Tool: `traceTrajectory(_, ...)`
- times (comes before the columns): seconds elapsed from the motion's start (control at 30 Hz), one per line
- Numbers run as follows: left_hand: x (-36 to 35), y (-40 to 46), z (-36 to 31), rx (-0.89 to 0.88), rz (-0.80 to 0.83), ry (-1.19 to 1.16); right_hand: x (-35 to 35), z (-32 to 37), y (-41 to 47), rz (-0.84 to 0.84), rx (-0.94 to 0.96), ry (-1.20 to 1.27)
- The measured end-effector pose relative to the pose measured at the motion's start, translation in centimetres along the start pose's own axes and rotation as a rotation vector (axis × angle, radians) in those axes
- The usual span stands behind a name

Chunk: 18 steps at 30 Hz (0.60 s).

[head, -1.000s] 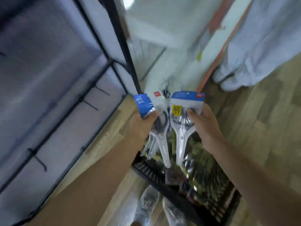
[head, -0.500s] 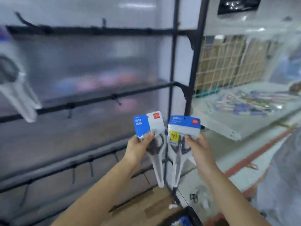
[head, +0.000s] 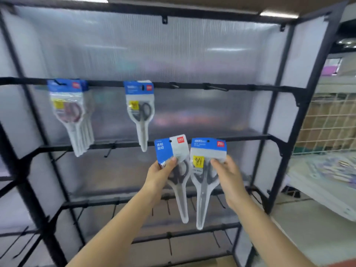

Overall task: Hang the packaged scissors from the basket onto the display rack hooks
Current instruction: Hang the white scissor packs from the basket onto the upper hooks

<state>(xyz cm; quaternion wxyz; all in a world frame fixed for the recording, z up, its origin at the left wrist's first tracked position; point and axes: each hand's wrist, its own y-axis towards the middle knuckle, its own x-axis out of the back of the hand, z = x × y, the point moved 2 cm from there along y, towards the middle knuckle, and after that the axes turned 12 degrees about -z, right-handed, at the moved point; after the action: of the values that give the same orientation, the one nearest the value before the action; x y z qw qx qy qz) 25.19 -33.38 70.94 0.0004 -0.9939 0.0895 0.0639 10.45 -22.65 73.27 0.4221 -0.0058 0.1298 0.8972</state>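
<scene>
My left hand (head: 160, 175) grips one packaged pair of scissors (head: 176, 170) with a blue and white header card. Beside it, my right hand (head: 228, 177) pinches a second packaged pair (head: 205, 180) by its upper right side. Both packs hang blades down in front of the black display rack (head: 285, 120). On the rack's upper bar hang a bunch of several scissor packs (head: 71, 114) at the left and a single pack (head: 140, 110) near the middle. Bare hooks (head: 215, 87) stick out to the right of them. The basket is out of view.
Lower bars of the rack carry more bare hooks (head: 109, 151). A translucent ribbed panel (head: 173, 51) backs the rack. To the right stand a wire grid (head: 327, 122) and a white shelf (head: 323, 182) with small goods.
The view has swung up from the basket on the floor to the rack. Both hands have risen with their packs and now hold them in front of the middle bars.
</scene>
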Motion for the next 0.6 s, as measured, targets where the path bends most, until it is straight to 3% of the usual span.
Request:
traceTrajectory(0.17,4.6,1.1,-0.5,0.002,-0.097,-0.027,-4.6,-1.4,-1.7,0.082,-0.098,0.043)
traceTrajectory(0.6,11.8,4.7,-6.6,-0.16,-0.157,-0.099,-14.4,6.8,0.5,0.223,0.178,0.128)
